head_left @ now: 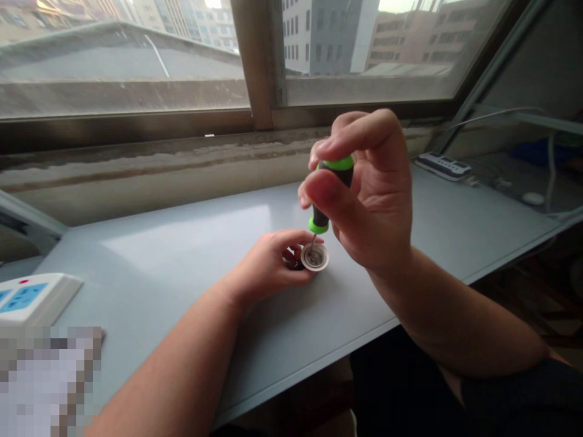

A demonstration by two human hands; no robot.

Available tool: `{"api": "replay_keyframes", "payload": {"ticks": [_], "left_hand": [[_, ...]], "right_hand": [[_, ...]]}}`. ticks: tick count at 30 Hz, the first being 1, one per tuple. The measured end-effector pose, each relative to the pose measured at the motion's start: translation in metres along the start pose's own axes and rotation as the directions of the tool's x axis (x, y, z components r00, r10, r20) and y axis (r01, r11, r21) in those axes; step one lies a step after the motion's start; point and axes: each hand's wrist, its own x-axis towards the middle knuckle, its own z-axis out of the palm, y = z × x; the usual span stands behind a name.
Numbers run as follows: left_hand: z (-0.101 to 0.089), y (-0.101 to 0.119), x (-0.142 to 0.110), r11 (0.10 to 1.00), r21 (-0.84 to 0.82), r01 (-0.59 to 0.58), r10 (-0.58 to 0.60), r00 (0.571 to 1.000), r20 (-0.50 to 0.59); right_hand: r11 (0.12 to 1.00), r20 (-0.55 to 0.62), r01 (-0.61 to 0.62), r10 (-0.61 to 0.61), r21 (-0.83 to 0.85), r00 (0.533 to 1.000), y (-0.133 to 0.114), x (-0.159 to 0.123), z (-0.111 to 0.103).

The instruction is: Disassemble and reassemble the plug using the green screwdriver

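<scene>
My right hand (373, 188) is closed around the black and green handle of a screwdriver (320, 209), held upright with a slight tilt. Its thin metal shaft points down into a small round lamp holder (315, 258) with a white rim and metal parts inside. Whether the tip sits in a screw is too small to tell. My left hand (277, 261) grips the lamp holder from the left, fingers curled round it, with its opening facing up towards me. Something dark shows between these fingers, mostly hidden.
Both hands are over a light grey table (168, 291) below a window. A white box with blue panels (40, 297) stands at the left edge, beside a blurred-out item (45, 382). Towards the back right lies a power strip (443, 166), with cables and a metal frame nearby.
</scene>
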Motion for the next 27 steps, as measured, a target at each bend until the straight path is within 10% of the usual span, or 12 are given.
{"api": "replay_keyframes", "payload": {"ticks": [11, 20, 27], "left_hand": [[0.002, 0.0, -0.001, 1.0, -0.026, -0.018, 0.017, 1.0, -0.017], [-0.001, 0.002, 0.0, 1.0, -0.004, 0.011, -0.011, 1.0, 0.019], [0.001, 0.0, -0.001, 1.0, -0.011, -0.011, 0.011, 1.0, -0.013]], "right_hand": [[0.983, 0.081, -0.176, 0.173, 0.041, 0.982, -0.015, 0.005, -0.002], [0.984, -0.009, 0.101, -0.104, -0.149, 0.995, -0.004, 0.0, -0.002], [0.987, 0.106, -0.151, 0.144, 0.057, 0.984, -0.012, 0.007, -0.003]]}}
